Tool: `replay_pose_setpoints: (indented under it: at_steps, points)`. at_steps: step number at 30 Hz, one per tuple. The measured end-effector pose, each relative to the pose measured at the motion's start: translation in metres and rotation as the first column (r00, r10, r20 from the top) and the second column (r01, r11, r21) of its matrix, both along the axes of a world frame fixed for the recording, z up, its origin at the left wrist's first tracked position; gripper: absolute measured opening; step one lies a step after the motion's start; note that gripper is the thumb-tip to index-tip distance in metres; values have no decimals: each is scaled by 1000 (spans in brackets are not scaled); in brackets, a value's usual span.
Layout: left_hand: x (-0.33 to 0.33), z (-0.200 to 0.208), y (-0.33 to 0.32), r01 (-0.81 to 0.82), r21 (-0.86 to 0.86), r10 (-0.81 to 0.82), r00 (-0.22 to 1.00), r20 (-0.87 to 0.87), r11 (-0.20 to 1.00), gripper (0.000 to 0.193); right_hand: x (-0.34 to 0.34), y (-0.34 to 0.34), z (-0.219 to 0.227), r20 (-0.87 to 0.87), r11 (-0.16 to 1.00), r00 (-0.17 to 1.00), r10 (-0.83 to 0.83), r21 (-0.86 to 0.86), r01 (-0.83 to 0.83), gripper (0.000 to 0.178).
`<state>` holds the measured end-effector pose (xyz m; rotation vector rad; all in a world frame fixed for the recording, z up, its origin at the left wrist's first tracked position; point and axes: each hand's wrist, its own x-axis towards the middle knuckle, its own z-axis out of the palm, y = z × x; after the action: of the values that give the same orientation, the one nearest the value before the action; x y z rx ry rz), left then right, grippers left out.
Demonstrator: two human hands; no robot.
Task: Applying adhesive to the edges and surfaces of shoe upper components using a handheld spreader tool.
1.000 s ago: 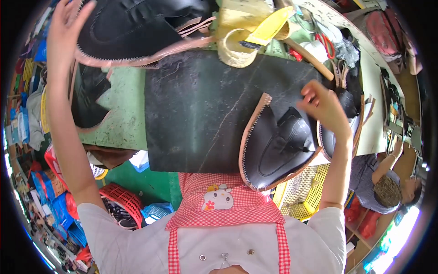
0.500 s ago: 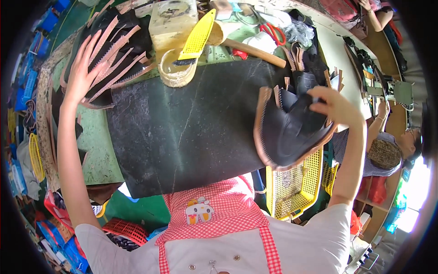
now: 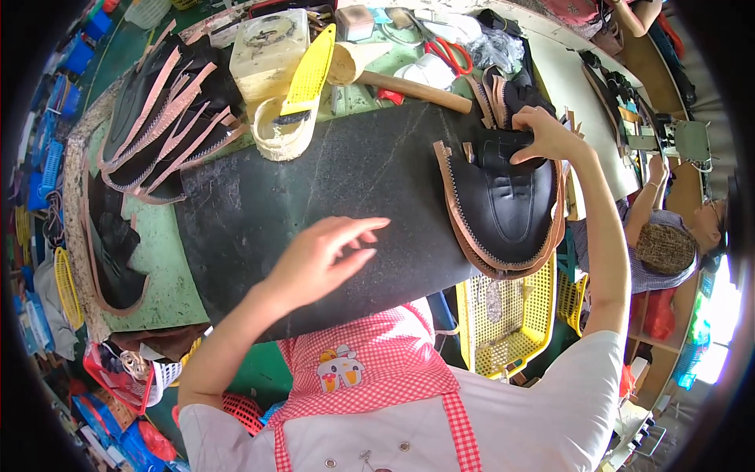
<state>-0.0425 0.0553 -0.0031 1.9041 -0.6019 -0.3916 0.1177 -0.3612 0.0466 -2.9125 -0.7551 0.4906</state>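
My right hand [image 3: 546, 135] curls its thumb and fingers round the back of a black leather shoe upper [image 3: 511, 206]. That upper has a tan, saw-toothed border and lies on a stack at the right end of the dark mat [image 3: 377, 185]. Other border edges show beneath it. Above the mat's near middle hovers my left hand [image 3: 318, 256], forefinger stretched, thumb apart, holding nothing. A fanned pile of similar uppers [image 3: 161, 118] lies at the far left, with another upper [image 3: 114, 244] below it on the green tabletop.
Beyond the mat are a cream pot [image 3: 287, 138] with a yellow brush [image 3: 311, 71], a wooden-handled hammer [image 3: 417, 92], red-handled scissors [image 3: 452, 59] and a pale block [image 3: 270, 47]. A yellow basket [image 3: 507, 322] stands below the right edge. A co-worker [image 3: 664, 244] sits at the right.
My left hand has left the far-left pile and come right and nearer, over the mat. The uppers under my right hand now lie flatter. The view has shifted slightly.
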Motion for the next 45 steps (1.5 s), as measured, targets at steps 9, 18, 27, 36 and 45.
replay_pose_setpoints:
  at_steps: [9,18,27,36,45]
  points:
    - [-12,-31,-54,-27,-276,-84,920,-382,961,96,-65,51,65,-66,922,971,-231,304,240,40]
    - [-6,50,59,-263,-320,204,957,-209,910,71,-143,174,46,-668,211,726,-164,695,687,47]
    - [6,22,202,-226,413,300,946,-122,882,81,-29,242,-20,-646,228,747,-159,712,664,36]
    - [-44,30,161,-502,685,370,862,346,529,92,-8,287,-22,-6,475,980,-199,874,102,15]
    - [-31,39,156,-419,708,490,864,118,568,100,-18,251,-49,-127,382,955,-267,896,226,14]
